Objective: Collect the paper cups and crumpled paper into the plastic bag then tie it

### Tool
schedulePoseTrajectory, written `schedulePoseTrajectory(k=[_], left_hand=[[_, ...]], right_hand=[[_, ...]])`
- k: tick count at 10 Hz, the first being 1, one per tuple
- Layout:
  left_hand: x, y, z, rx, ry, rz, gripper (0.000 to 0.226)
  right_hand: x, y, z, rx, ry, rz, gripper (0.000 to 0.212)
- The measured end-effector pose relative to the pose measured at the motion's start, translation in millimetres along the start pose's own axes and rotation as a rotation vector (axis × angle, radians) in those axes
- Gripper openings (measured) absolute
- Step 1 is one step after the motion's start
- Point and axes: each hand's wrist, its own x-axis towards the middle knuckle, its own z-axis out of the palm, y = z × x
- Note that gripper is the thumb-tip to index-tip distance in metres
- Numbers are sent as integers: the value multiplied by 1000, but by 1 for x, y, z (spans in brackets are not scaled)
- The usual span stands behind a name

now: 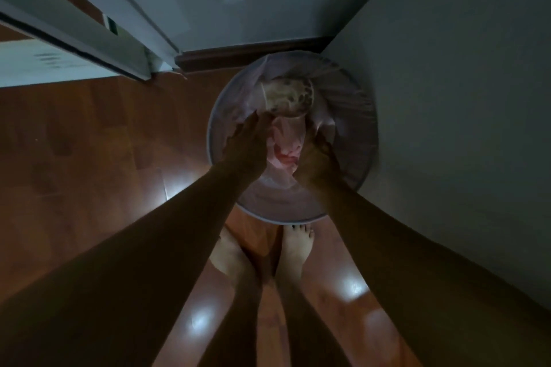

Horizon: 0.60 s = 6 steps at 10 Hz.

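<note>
**Status: Waste Bagged, Tying Stage Pending**

Both forearms are reaching down over the bin (pixel 362 140). Left hand (pixel 247 143) and right hand (pixel 319 155) are closing around the plastic bag (pixel 284 140) at the bin's centre; exact finger closure is unclear in dim light. Inside, a paper cup (pixel 290 95) is lying beyond the hands. No knot is showing yet.

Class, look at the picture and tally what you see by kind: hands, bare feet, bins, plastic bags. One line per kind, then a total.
Hands: 2, the left hand and the right hand
Bare feet: 2
Bins: 1
Plastic bags: 1, lining the bin
Total: 6
</note>
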Motion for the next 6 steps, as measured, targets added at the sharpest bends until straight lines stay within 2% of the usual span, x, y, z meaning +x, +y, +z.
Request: schedulePoseTrajectory(k=[1,2,3,4,5,6], left_hand=[[6,-2,4,-27,-10,0,74],[11,-5,5,-32,-48,-4,75],[0,-10,2,-15,-123,-24,84],[-29,5,-6,-83,-139,-119,85],[-67,27,-30,-139,-148,-175,88],[-96,41,-64,-159,-125,-183,73]], right_hand=[[4,0,4,20,-29,-8,95],[6,0,-6,91,-122,-11,101],[-6,-5,-25,256,-224,37,103],[-25,-11,-46,288,-198,32,86],[-61,-25,-83,314,-209,40,84],[-96,-40,-122,248,-209,36,82]])
